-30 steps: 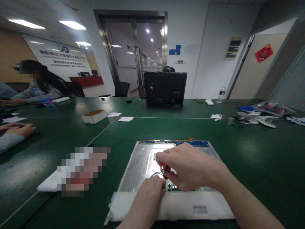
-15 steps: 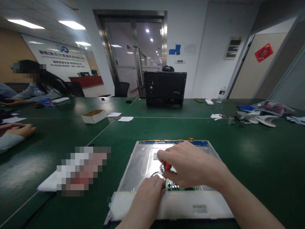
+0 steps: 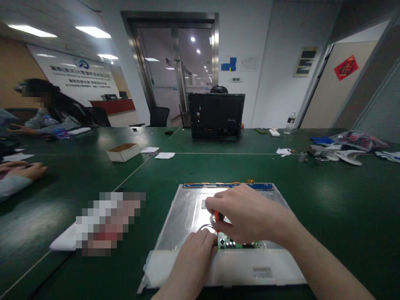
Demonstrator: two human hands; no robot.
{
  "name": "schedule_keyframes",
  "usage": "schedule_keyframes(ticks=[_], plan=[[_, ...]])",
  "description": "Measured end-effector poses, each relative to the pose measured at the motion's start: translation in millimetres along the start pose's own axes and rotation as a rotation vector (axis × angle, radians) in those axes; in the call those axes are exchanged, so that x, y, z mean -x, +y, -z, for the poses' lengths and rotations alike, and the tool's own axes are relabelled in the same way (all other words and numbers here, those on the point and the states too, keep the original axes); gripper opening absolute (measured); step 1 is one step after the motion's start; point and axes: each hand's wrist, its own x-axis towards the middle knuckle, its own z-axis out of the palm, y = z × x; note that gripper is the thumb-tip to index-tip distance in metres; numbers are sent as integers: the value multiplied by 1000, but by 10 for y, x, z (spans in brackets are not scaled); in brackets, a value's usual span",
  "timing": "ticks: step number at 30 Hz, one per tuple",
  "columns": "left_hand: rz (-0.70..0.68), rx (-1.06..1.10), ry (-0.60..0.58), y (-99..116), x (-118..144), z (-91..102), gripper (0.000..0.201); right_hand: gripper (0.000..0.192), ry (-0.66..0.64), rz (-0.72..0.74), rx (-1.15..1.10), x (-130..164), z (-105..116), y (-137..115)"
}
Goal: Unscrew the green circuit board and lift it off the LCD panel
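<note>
A flat metal display panel (image 3: 187, 210) lies back-up on the green table (image 3: 328, 200), with a blue strip board (image 3: 228, 186) along its far edge and a white frame (image 3: 237, 268) along its near edge. My right hand (image 3: 250, 216) is closed around a red-handled screwdriver (image 3: 218, 217), its tip down by a small green circuit board (image 3: 239, 243) near the panel's front. My left hand (image 3: 195, 254) rests flat on the panel just left of that board, fingertips touching it.
A black monitor housing (image 3: 216, 116) stands upright at the far side. An open cardboard box (image 3: 123, 152), paper scraps, a water bottle (image 3: 290, 123) and loose parts (image 3: 340, 152) lie across the table. Other people's hands and sleeves (image 3: 18, 175) are at the left.
My right hand has turned slightly with the screwdriver and lifted a little, so more of the green board shows. My left hand has stayed put.
</note>
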Motion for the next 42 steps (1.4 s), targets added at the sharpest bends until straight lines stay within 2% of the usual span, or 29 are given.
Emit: schedule_keyframes(ticks=[8, 14, 27, 37, 42], plan=[[42, -42, -31, 52, -7, 46, 17, 9, -33, -70, 29, -30, -7, 5], [22, -50, 9, 30, 1, 14, 17, 9, -26, -29, -22, -21, -5, 18], [50, 19, -61, 56, 5, 75, 16, 13, 7, -96, -15, 49, 106, 50], [8, 54, -48, 42, 40, 88, 15, 13, 70, -117, -13, 114, 141, 160], [3, 106, -40, 73, 61, 151, 15, 17, 189, -172, -35, 186, 178, 317]])
